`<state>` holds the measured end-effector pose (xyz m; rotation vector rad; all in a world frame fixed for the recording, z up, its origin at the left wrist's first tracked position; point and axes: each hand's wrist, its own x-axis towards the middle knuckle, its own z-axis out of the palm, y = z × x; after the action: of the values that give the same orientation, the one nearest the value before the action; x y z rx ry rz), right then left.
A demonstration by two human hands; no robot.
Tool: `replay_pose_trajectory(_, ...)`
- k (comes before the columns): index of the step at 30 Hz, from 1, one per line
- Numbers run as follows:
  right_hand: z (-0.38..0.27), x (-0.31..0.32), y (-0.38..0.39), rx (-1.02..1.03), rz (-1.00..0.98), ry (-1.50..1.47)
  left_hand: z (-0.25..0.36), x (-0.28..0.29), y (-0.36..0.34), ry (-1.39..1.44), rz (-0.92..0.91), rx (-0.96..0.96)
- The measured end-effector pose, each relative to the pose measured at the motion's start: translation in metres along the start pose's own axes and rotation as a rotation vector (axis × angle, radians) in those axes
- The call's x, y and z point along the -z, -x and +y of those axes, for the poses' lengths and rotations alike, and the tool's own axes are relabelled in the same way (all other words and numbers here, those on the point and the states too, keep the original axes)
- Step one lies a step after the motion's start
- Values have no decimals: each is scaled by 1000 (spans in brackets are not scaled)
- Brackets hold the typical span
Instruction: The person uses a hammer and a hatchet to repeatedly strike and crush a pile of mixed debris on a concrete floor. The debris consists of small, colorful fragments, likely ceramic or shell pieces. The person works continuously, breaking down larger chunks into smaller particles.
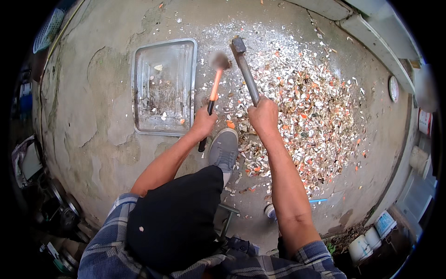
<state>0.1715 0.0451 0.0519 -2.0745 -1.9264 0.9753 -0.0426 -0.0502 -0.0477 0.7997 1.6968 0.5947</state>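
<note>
My left hand [204,122] is closed round the black grip of an orange-handled tool [215,83], whose blurred head is raised at the far end. My right hand [263,115] grips a hammer [246,69] with a long grey handle and dark block head. A heap of broken white, brown and orange shell-like fragments [306,125] spreads over the concrete beneath and to the right of the hammer. A shallow metal tray [140,93], holding a few scraps and dirt, lies left of my left hand. My grey shoe [222,151] is between and below my hands.
A stool frame [227,209] shows under me. A plastic basket [49,28] and dark clutter line the left edge. A low ledge [376,46], a round dish [394,88] and white containers [360,247] line the right side. A blue stick [318,200] lies by my right forearm.
</note>
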Motion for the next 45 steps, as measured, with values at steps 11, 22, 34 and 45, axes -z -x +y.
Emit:
replay_pose_trajectory(11, 8, -29, 6, -138, -54, -30, -5, -14, -7, 22, 16, -15)
replay_pose_trajectory(22, -34, 12, 14, -14, 200, -255, 1, -11, -7, 50, -3, -2)
replay_pose_trajectory(34, -10, 2, 13, -79, 24, -157, 33, -13, 21, 339, -53, 135)
replay_pose_trajectory(45, 14, -45, 27, -115, -70, -40, 18, -14, 19, 230, -23, 114)
